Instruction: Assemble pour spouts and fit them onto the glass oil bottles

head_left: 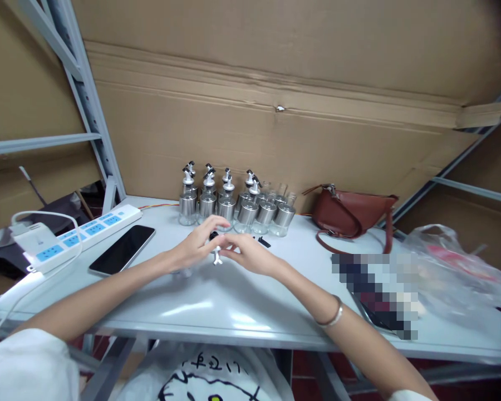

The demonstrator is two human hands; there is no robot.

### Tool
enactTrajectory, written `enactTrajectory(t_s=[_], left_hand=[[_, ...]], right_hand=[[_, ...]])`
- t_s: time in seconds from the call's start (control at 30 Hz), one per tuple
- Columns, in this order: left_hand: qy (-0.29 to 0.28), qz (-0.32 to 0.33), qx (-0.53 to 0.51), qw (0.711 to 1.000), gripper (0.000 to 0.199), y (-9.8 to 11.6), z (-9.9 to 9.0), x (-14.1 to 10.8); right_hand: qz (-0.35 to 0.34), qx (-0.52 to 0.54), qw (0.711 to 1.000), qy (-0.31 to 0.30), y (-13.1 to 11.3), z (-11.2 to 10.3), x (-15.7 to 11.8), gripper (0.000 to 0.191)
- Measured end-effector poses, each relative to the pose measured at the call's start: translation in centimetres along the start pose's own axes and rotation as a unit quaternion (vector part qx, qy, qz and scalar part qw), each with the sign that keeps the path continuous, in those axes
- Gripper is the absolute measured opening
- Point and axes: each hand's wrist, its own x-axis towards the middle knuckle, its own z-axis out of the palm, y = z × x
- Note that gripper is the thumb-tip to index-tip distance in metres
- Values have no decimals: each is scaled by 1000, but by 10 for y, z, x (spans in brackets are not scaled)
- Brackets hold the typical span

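Note:
My left hand (198, 244) and my right hand (248, 254) meet above the front middle of the table. Between their fingertips is a small white and black pourer spout (217, 256), its pale forked end pointing down; fingers partly cover it. Both hands are closed around this piece. Just behind them stand several glass oil bottles (249, 214) with steel bands, in rows. Those on the left carry pourer spouts (209, 178), while some at the right have bare necks (291, 199). Small black pieces (264, 242) lie to the right of my fingers. Something clear, hard to make out, lies below my left hand.
At left are a power strip (94, 229) with a plugged-in white charger (35, 242) and a black phone (123, 249). A brown handbag (346, 211), a pixelated item (373, 292) and a clear plastic bag (455, 273) occupy the right. Cardboard (275, 150) walls the back.

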Motion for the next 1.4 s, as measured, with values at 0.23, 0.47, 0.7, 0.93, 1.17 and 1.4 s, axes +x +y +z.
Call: enactTrajectory(t_s=[0.23, 0.47, 0.7, 0.93, 1.17, 1.4], left_hand=[[-38, 10, -24, 999, 35, 19, 23, -10], [28, -54, -77, 995, 19, 20, 31, -21], [107, -3, -35, 994, 13, 28, 31, -31], [153, 45, -26, 987, 16, 26, 39, -37], [142, 75, -3, 987, 21, 27, 38, -37], [-5, 54, -42, 998, 38, 22, 39, -36]], right_hand=[[11, 336, 939, -76, 22, -29, -27, 18], [40, 380, 922, -66, 21, -20, -32, 19], [38, 413, 910, -4, 12, -7, -38, 37], [46, 413, 909, 26, 15, -17, -40, 37], [73, 354, 932, 12, 11, -11, -40, 21], [51, 381, 923, 19, 21, -23, -39, 19]])
